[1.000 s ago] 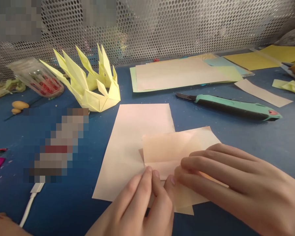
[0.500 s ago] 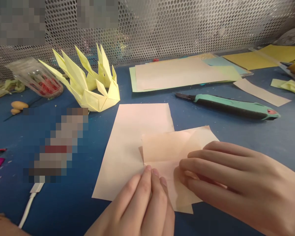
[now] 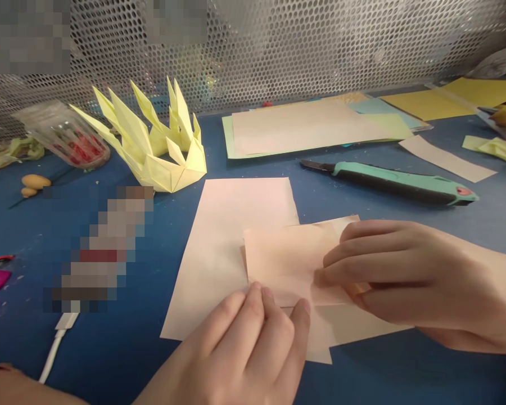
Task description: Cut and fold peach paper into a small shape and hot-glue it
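Note:
A pale pink sheet of paper (image 3: 290, 247), folded over on itself, lies partly on top of a second pale sheet (image 3: 223, 225). Fingertips of my left hand (image 3: 244, 337) press on the lower left of the folded sheet, fingers bent and close together. My right hand (image 3: 388, 275) grips the right part of the same sheet, thumb and fingers curled around the paper. Part of the paper is hidden under both hands, and its lower layer shows beneath the fold.
Behind the papers lies a green utility knife (image 3: 396, 180). A yellow folded-paper crown (image 3: 172, 169) stands at the left, near a tilted clear jar (image 3: 63, 135) with red bits. More sheets (image 3: 295, 129) and a paper strip (image 3: 447, 157) lie at the back. A white cable (image 3: 53, 354) runs at the left.
My right hand has shifted slightly right and up, its fingers more curled on the paper. The folded layer now reaches farther down. A left finger has spread a little to the right.

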`<state>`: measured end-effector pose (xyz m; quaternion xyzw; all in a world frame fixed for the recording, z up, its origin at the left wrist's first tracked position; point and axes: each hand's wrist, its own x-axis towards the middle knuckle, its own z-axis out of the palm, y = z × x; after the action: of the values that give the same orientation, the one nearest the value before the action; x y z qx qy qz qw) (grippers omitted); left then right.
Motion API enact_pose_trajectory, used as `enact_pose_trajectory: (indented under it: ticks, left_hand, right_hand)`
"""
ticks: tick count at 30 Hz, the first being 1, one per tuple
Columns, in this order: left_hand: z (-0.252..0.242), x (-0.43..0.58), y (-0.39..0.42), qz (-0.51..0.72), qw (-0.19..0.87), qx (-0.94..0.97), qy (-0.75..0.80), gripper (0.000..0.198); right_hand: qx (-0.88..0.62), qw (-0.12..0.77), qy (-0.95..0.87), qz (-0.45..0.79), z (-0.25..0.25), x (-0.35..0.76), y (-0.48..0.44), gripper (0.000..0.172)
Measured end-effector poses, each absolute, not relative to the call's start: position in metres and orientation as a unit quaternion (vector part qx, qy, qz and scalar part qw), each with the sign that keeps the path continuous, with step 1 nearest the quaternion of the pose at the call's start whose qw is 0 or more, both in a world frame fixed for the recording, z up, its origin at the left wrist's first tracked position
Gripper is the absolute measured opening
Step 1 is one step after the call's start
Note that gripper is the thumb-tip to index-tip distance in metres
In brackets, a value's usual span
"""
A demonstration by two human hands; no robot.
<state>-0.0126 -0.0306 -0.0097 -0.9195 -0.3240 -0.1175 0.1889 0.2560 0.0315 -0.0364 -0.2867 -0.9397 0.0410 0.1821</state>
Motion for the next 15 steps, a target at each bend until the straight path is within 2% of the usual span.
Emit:
enact_pose_trajectory:
  ticks: [4,8,10,15]
  left_hand:
    - [-0.014,-0.013,-0.032,-0.117,0.171,-0.918,-0.338,0.045]
    - [-0.015,-0.011,-0.031,-0.127,0.141,-0.917,-0.351,0.046]
    - [-0.013,-0.011,-0.029,-0.132,0.126,-0.918,-0.353,0.047]
    - [-0.008,-0.013,-0.025,-0.123,0.088,-0.929,-0.339,0.042]
  right_hand:
    - [-0.284,0.171,-0.938,0.098,-0.029,0.255,0.040,0.045]
    - [-0.130,0.162,-0.957,0.204,-0.012,0.252,0.060,0.047]
    - [-0.081,0.169,-0.960,0.210,-0.005,0.252,0.068,0.044]
    - [-0.096,0.161,-0.962,0.197,-0.002,0.252,0.071,0.033]
